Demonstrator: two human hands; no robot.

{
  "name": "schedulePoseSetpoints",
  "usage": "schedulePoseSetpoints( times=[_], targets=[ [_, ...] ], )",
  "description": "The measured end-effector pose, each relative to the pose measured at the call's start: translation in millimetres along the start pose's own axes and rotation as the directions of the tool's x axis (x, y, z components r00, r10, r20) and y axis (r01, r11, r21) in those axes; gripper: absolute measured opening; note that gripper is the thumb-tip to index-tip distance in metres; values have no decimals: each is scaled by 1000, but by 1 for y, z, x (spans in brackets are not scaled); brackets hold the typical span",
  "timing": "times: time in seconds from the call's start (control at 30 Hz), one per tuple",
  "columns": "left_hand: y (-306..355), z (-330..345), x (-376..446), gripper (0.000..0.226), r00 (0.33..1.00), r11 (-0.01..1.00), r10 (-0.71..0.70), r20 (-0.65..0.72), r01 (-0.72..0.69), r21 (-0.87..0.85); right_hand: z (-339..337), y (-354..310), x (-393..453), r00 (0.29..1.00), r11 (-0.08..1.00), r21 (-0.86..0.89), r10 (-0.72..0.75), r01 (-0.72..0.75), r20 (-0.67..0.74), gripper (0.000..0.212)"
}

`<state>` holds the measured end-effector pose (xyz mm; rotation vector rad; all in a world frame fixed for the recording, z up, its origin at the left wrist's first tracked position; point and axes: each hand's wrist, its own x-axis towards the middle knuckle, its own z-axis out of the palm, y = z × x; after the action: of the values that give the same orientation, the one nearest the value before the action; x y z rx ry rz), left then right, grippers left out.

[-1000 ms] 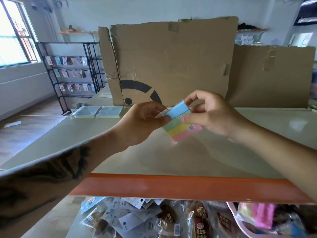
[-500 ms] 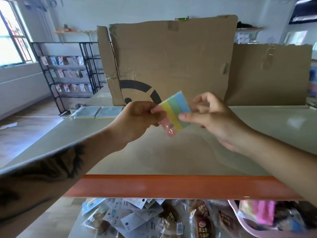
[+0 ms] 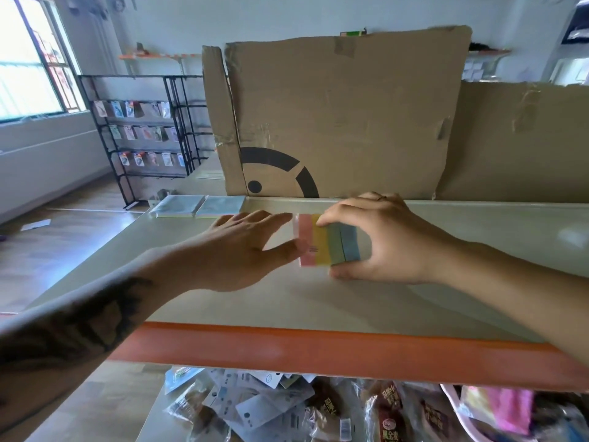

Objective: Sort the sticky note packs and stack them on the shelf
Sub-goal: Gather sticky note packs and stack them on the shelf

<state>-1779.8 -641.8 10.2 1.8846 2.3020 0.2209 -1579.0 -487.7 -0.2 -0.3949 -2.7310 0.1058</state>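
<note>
A striped sticky note pack (image 3: 328, 240), pink, yellow, green and blue, lies low over the grey shelf top (image 3: 287, 301). My right hand (image 3: 385, 240) grips it from the right, thumb below and fingers on top. My left hand (image 3: 242, 247) is spread flat beside it, thumb tip touching the pack's pink left edge. Two pale blue wrapped packs (image 3: 199, 205) lie side by side at the shelf's far left. Whether the striped pack rests on the shelf I cannot tell.
Large cardboard sheets (image 3: 344, 122) stand along the back of the shelf. An orange front rail (image 3: 318, 349) edges it. Below lies a heap of packaged goods (image 3: 287, 406) and a pink basket (image 3: 497, 406). A black wire rack (image 3: 143, 135) stands on the floor to the left.
Both hands moved forward and down, lowering the striped pack from mid-air to the shelf top. The pack turned flat, stripes upright. My left hand opened and now only touches its edge.
</note>
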Motion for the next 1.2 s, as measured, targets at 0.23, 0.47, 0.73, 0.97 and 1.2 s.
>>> schedulePoseSetpoints(
  times=[0.23,0.47,0.73,0.97,1.2],
  targets=[
    [-46,8,-28,90,996,974,-65,63,50,219,19,-2,55,964,975,96,178,-199,199,50],
    [-54,17,-27,86,993,988,-93,76,82,129,47,5,101,920,948,17,303,-317,248,50],
    [-55,16,-29,83,995,992,-73,72,64,111,53,5,123,890,929,-1,355,-370,285,53],
    [-55,15,-29,89,996,991,-47,75,37,128,52,-1,126,882,927,-12,360,-374,306,52],
    [-55,14,-30,86,996,988,-37,75,25,150,58,-2,127,862,907,15,394,-420,317,56]
  ],
)
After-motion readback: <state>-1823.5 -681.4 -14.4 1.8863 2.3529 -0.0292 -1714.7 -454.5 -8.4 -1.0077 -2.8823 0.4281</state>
